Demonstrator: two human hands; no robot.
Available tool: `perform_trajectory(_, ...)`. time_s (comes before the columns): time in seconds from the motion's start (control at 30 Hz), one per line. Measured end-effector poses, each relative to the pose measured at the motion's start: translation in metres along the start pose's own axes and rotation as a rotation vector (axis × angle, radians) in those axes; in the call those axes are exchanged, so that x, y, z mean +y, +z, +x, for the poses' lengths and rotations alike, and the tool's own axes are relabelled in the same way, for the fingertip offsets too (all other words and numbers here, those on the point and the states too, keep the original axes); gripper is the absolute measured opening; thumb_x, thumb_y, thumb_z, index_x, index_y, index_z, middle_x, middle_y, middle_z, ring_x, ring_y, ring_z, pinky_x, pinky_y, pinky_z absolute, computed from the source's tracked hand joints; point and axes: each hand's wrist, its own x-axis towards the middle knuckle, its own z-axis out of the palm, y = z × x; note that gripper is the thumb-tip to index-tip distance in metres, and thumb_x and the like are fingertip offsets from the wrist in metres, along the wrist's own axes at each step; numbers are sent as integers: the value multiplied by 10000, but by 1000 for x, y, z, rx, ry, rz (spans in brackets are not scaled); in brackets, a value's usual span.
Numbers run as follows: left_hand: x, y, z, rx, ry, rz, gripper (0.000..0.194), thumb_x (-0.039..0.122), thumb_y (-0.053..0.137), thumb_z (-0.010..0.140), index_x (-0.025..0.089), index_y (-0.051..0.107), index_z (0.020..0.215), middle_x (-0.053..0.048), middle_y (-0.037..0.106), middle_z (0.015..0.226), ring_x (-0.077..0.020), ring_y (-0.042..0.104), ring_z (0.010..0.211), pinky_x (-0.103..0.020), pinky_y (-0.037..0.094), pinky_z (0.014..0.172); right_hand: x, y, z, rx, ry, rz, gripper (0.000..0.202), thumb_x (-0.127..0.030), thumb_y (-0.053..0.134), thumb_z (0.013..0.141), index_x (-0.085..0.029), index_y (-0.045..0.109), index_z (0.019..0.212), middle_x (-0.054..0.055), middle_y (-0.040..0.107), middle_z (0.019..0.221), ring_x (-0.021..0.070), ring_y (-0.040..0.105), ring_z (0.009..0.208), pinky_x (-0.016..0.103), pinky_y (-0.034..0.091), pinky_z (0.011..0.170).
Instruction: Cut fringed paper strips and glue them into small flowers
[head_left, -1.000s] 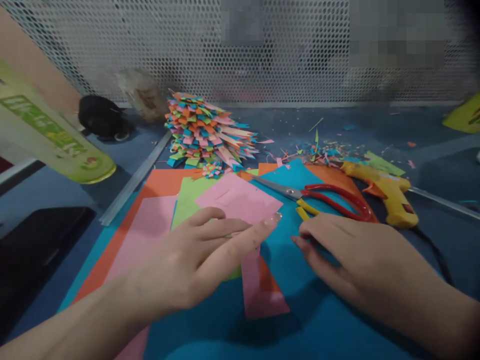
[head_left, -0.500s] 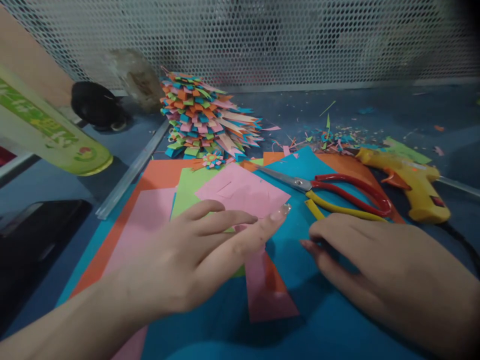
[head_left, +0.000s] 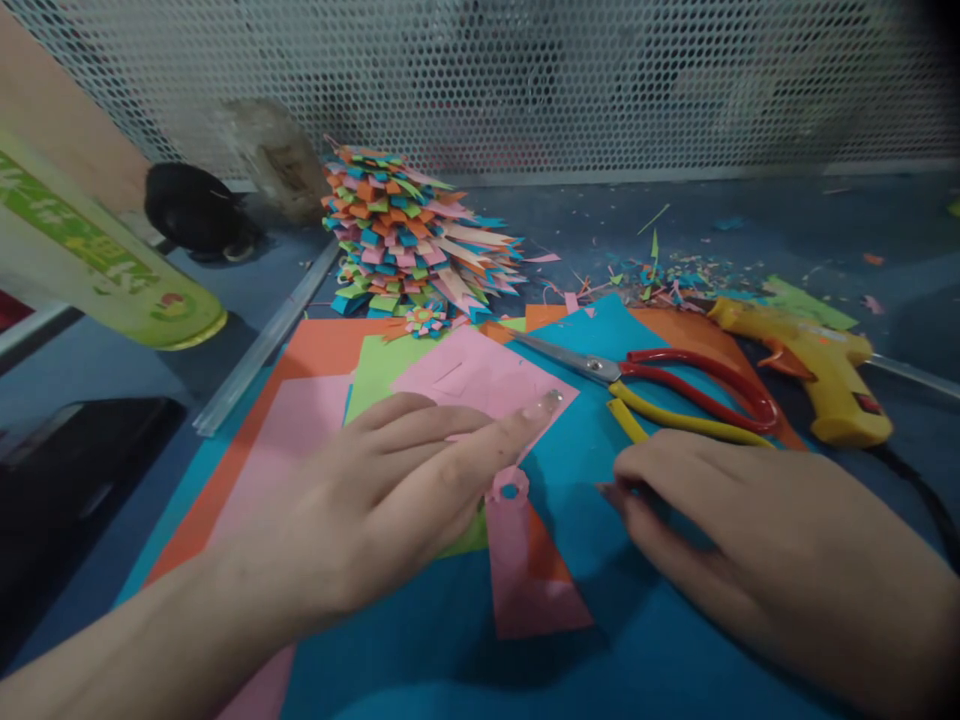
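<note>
My left hand (head_left: 405, 490) lies palm down, fingers stretched, over a pink paper square (head_left: 480, 370). Beside its thumb side is a pink strip (head_left: 514, 590) with a small pink ring (head_left: 510, 485) at its top and an orange piece (head_left: 546, 550) partly under it. My right hand (head_left: 705, 520) rests over the blue sheet (head_left: 600, 660), fingertips curled together; whether anything is between them is too small to tell. Just above it lie scissors (head_left: 600, 368) with red and yellow handles and a yellow strip (head_left: 627, 420). A small paper flower (head_left: 426, 320) sits above the pink square.
A multicoloured paper cone (head_left: 412, 235) stands at the back. Paper scraps (head_left: 675, 275) and a yellow glue gun (head_left: 832, 370) lie at right. At left are a green bottle (head_left: 127, 270), a black phone (head_left: 90, 460) and a clear stick (head_left: 262, 345).
My left hand has shifted slightly left, uncovering the pink ring at the top of the strip. My right hand has barely moved.
</note>
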Motion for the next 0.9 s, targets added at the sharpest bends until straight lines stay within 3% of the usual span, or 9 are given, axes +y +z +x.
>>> perform_trajectory(0.2,3,-1,-2,12,-139,-139,638,102,593,777,142,329,1357,3,695,893,-125,613,955,-231,481,878,-10,2,3,-80,-183,102,351,-191,258,956,-216,579,814,-4,597,723,144,516,522,293,255,425)
perform_trajectory(0.33,4,-4,-4,1,-129,-138,603,135,589,790,152,347,1342,-22,695,931,-150,617,945,-262,511,826,-16,7,3,-142,-144,122,394,-245,230,976,-247,556,755,-34,526,627,132,476,479,308,165,418)
perform_trajectory(0.5,3,-5,-7,-23,-113,-113,668,163,620,785,141,303,1372,-20,691,975,-135,602,947,-252,500,857,-15,11,4,-133,-194,21,410,-262,194,989,-271,599,930,-32,543,634,131,485,464,325,135,430)
perform_trajectory(0.7,3,-4,-7,-63,-73,-65,572,164,571,828,127,338,1349,-43,688,940,-162,612,897,-310,528,811,-18,11,7,-139,-177,19,503,-229,153,991,-256,608,778,-31,548,562,114,490,409,327,154,412)
perform_trajectory(0.8,3,-4,-7,-59,-69,-49,519,158,549,835,113,371,1320,-51,693,899,-173,621,872,-318,539,784,-21,13,8,-157,-112,76,448,-258,235,988,-240,535,656,-47,502,495,98,473,368,329,144,392)
perform_trajectory(0.9,4,-3,-6,-66,-90,-52,495,154,536,834,140,392,1308,-48,696,901,-175,626,864,-313,542,774,-22,15,7,-125,-146,81,346,-260,339,959,-241,498,651,-52,483,489,104,444,355,336,105,389)
